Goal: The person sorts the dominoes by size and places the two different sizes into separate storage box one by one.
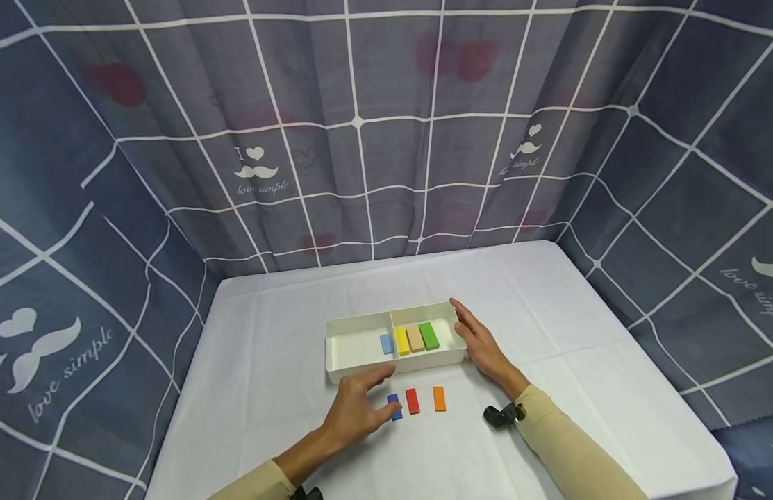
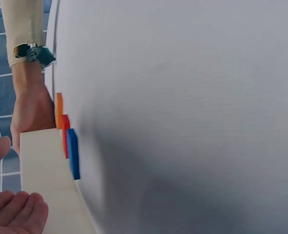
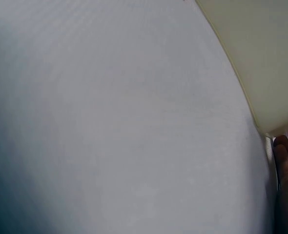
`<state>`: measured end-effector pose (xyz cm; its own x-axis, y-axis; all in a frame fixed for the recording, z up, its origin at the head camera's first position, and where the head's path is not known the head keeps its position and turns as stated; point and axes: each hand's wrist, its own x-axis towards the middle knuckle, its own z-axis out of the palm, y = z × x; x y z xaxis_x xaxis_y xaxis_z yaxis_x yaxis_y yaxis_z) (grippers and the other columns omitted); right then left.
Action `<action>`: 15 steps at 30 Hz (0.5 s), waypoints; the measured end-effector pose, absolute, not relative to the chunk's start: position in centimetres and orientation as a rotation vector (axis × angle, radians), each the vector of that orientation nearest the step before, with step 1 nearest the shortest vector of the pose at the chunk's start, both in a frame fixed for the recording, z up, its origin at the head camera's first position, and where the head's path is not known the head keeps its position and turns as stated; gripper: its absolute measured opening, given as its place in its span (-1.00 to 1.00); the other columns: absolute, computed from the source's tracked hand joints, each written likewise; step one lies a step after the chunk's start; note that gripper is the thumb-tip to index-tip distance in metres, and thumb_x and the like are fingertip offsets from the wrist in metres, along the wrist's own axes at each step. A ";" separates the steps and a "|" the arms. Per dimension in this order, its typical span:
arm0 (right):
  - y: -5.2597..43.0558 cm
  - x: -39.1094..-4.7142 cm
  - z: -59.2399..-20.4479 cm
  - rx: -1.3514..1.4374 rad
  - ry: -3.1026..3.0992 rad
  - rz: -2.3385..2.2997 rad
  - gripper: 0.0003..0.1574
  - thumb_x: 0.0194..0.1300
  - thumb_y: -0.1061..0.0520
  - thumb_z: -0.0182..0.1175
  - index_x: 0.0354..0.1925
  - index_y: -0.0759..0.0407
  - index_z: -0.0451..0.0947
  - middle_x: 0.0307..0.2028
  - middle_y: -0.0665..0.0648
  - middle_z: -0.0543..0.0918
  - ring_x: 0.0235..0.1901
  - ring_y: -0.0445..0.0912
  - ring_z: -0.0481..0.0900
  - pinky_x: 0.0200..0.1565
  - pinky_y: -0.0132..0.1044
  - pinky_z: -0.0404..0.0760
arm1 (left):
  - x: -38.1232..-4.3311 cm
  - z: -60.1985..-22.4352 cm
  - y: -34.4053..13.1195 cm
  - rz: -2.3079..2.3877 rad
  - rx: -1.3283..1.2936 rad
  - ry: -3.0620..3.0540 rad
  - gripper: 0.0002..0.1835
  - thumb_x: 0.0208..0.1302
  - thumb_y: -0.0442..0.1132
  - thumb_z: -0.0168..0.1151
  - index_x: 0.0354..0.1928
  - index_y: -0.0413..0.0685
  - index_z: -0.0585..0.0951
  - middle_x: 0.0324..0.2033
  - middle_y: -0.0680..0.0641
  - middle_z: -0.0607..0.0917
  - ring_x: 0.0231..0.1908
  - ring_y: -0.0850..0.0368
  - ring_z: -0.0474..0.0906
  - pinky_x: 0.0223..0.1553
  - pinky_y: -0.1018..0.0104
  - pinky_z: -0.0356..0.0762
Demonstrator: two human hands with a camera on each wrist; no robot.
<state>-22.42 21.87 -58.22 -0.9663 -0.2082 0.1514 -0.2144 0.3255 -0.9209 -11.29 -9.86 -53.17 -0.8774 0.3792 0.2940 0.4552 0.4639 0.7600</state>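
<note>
A white two-compartment box (image 1: 359, 322) stands on the table. A light blue block (image 1: 386, 344) lies in its left compartment; yellow (image 1: 402, 341), tan (image 1: 414, 338) and green (image 1: 429, 336) blocks lie side by side in the right one. Dark blue (image 1: 395, 407), red (image 1: 412, 401) and orange (image 1: 439, 399) blocks lie in front of it. My left hand (image 1: 355, 410) hovers with thumb and fingers spread, its thumb overlapping the dark blue block and its fingertips near the box's front wall. With my right hand (image 1: 483, 344) I hold the box's right end.
A white cloth covers the table (image 1: 261, 389). Dark checked curtains (image 1: 323, 160) hang behind it and at both sides. A black device (image 1: 503, 416) is strapped on my right wrist.
</note>
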 end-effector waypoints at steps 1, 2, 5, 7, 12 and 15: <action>21.9 -22.4 -58.2 0.408 -2.550 1.777 -0.29 0.80 0.10 -0.06 0.76 -0.09 0.13 0.73 0.22 0.17 0.71 0.29 0.10 0.66 0.32 0.10 | -11.2 -53.3 -9.9 -1.400 -0.742 -2.627 -0.33 0.12 -0.36 0.71 0.30 -0.32 0.70 0.20 -0.25 0.81 0.13 -0.17 0.82 0.19 -0.01 0.78; 21.9 -22.5 -58.2 0.406 -2.546 1.783 -0.29 0.80 0.10 -0.06 0.76 -0.10 0.14 0.73 0.21 0.18 0.71 0.29 0.10 0.67 0.31 0.10 | -11.2 -53.5 -10.0 -1.406 -0.739 -2.632 -0.34 0.11 -0.37 0.71 0.29 -0.33 0.70 0.19 -0.26 0.81 0.13 -0.18 0.82 0.19 -0.01 0.78; 21.9 -22.6 -58.2 0.404 -2.543 1.784 -0.30 0.80 0.10 -0.06 0.75 -0.11 0.16 0.73 0.19 0.18 0.71 0.26 0.11 0.67 0.29 0.09 | -11.0 -54.1 -10.2 -1.402 -0.741 -2.637 -0.34 0.09 -0.37 0.71 0.26 -0.37 0.71 0.17 -0.26 0.82 0.11 -0.18 0.83 0.17 -0.01 0.79; 22.0 -22.6 -58.3 0.406 -2.541 1.785 -0.30 0.79 0.12 -0.05 0.75 -0.10 0.17 0.73 0.19 0.19 0.71 0.26 0.12 0.67 0.29 0.10 | -10.9 -54.4 -10.2 -1.386 -0.743 -2.644 -0.34 0.09 -0.37 0.71 0.26 -0.38 0.71 0.16 -0.26 0.82 0.11 -0.17 0.83 0.17 -0.01 0.79; 22.0 -22.6 -58.4 0.410 -2.541 1.797 -0.29 0.79 0.12 -0.05 0.75 -0.04 0.15 0.73 0.20 0.19 0.71 0.28 0.11 0.67 0.30 0.10 | -10.7 -54.9 -10.1 -1.338 -0.738 -2.656 -0.34 0.07 -0.41 0.72 0.25 -0.39 0.71 0.14 -0.26 0.83 0.11 -0.16 0.83 0.17 -0.02 0.79; 22.1 -22.6 -58.5 0.409 -2.529 1.816 -0.30 0.79 0.12 -0.05 0.75 -0.02 0.15 0.73 0.19 0.18 0.72 0.27 0.09 0.68 0.29 0.08 | -10.6 -55.0 -10.0 -1.314 -0.710 -2.690 -0.35 0.06 -0.42 0.71 0.25 -0.37 0.71 0.15 -0.24 0.83 0.15 -0.13 0.82 0.22 -0.01 0.76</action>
